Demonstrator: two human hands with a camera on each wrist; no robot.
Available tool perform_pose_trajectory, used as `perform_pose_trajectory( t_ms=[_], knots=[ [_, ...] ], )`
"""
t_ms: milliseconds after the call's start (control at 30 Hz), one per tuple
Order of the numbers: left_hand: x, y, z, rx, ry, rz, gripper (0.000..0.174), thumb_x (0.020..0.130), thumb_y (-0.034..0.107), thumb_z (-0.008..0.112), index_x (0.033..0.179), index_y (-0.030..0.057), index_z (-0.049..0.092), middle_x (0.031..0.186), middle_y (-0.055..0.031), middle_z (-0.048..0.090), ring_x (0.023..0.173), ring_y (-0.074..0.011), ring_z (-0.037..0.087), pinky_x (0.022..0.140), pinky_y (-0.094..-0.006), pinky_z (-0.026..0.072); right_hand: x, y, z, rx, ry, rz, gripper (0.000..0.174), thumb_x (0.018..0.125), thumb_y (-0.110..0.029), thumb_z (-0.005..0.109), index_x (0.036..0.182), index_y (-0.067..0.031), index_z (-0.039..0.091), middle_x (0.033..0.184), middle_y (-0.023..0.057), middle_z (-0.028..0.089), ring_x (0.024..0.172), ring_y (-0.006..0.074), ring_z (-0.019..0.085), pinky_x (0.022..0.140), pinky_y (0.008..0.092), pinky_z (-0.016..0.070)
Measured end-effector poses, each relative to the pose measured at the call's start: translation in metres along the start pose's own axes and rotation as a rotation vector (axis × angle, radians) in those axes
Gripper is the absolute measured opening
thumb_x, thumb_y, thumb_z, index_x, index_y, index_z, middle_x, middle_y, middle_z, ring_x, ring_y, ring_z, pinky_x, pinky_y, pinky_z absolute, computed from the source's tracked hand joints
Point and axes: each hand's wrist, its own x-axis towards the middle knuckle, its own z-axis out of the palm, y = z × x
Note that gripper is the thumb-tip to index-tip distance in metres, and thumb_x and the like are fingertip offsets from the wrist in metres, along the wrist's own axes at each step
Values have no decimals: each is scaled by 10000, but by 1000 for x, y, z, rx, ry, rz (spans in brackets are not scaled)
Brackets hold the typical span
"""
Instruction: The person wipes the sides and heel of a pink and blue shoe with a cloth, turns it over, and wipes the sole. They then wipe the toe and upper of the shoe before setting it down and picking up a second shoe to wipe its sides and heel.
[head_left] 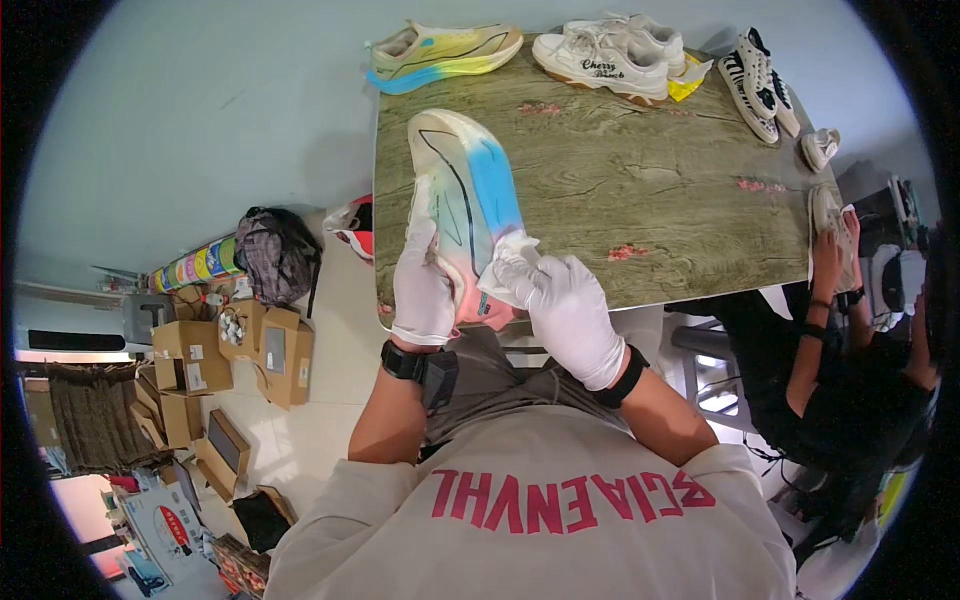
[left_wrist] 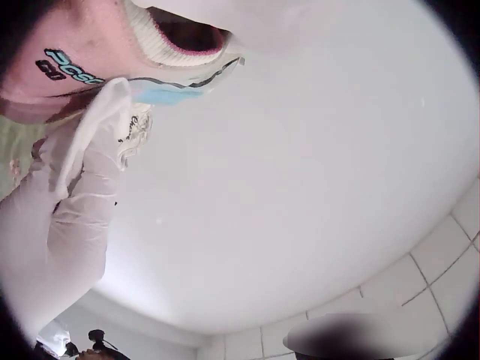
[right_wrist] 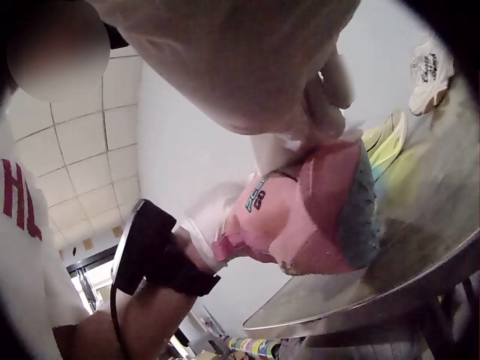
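A sneaker [head_left: 455, 190] in white, blue and pink is held up over the table's near left edge, toe pointing away. My gloved left hand [head_left: 423, 290] grips it from its left side, fingers partly hidden by the shoe. In my gloved right hand [head_left: 575, 315] a white cloth [head_left: 512, 268] is pinched against the shoe's side near the pink heel. The right wrist view shows the pink heel [right_wrist: 281, 217] with dark lettering, below my right hand [right_wrist: 247, 60]. In the left wrist view the cloth [left_wrist: 109, 109] touches the pink part [left_wrist: 82, 37].
On the wooden table [head_left: 600, 180] stand a yellow-blue sneaker [head_left: 445, 55], white sneakers [head_left: 610, 55] and black-and-white shoes [head_left: 757, 85] along the far side. At the right, another person's hands [head_left: 828, 260] hold a shoe [head_left: 828, 215]. Cardboard boxes [head_left: 192, 357] and a backpack [head_left: 277, 255] lie on the left.
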Motion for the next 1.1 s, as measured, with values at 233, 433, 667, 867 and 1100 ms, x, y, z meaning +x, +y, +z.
perform_pose_trajectory(
  t_ms=[233,433,667,867,1100],
  knots=[
    [-6,-8,27,144,91,234,465,1043,153,489,1492,36,465,1438,-124,564,1278,-276,571,1113,-413,444,-7,-15,-16,-4,-31,-94,513,785,-117,627,1297,-121,649,1142,158,657,867,269,576,774,366,500],
    [-7,-8,21,201,100,215,478,1046,178,508,1502,44,459,1437,-103,571,1282,-259,571,1107,-410,447,-29,-18,-18,-37,-99,-154,423,801,-160,648,1204,-32,667,1211,121,675,985,236,614,774,352,484],
    [-16,-6,16,221,19,152,541,1055,148,449,1577,69,330,1536,-110,464,1353,-253,513,1129,-415,421,-15,12,-46,342,126,19,324,803,-14,648,1105,-82,744,960,74,749,729,250,655,692,365,494],
    [-30,-16,40,319,-17,205,509,1054,185,481,1542,77,384,1400,-79,570,1186,-195,612,946,-352,546,22,38,-60,1204,486,596,274,989,-7,574,1235,17,692,1277,130,704,1147,164,661,910,288,516],
    [-31,-20,12,523,134,-11,311,1036,220,573,1338,150,566,856,52,530,544,-15,381,376,-194,289,87,65,-71,269,555,84,317,840,-44,665,1126,-142,759,972,109,727,904,304,674,817,388,527]
  ],
)
